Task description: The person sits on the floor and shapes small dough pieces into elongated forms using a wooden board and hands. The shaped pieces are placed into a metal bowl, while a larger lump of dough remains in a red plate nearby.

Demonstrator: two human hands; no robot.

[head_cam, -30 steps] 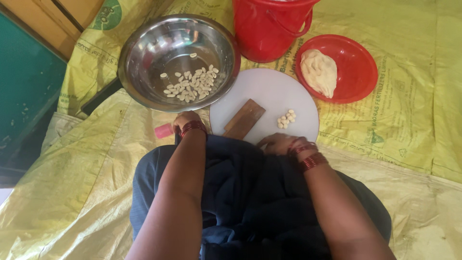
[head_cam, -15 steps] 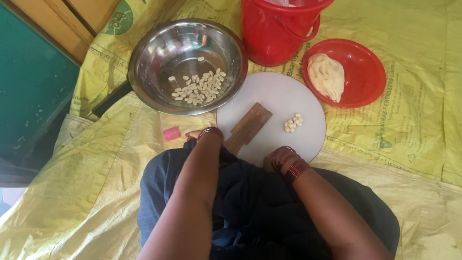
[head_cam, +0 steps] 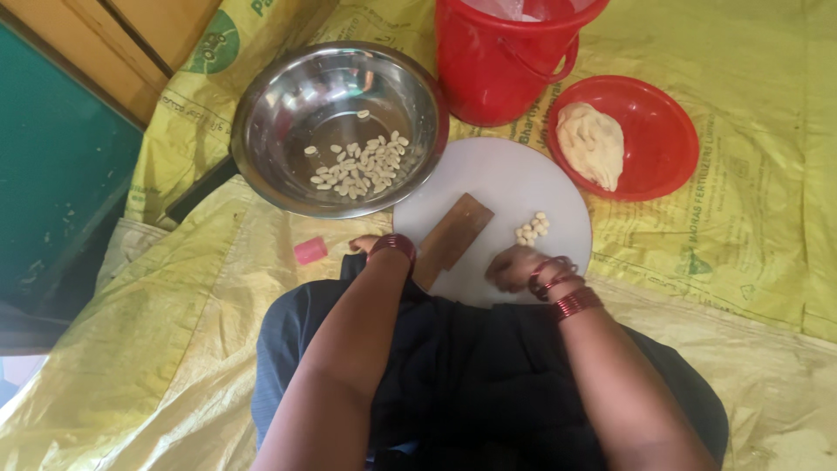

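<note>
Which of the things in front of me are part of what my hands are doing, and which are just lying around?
In use:
- round white board, under the right hand
- small pale pieces on the board
- brown wooden block, by the left hand
- steel bowl holding more pieces
- dough in the red plate

Lying about:
- red bucket
- small pink thing
- yellow sacks

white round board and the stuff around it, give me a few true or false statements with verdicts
1. The steel bowl holds small pale pieces. True.
2. The wooden block lies in the steel bowl. False: it lies on the white round board.
3. The red plate holds a lump of dough. True.
4. The right hand rests inside the red bucket. False: it is at the near edge of the board.
5. The small pink thing sits on the board. False: it lies on the yellow sheet.
</note>
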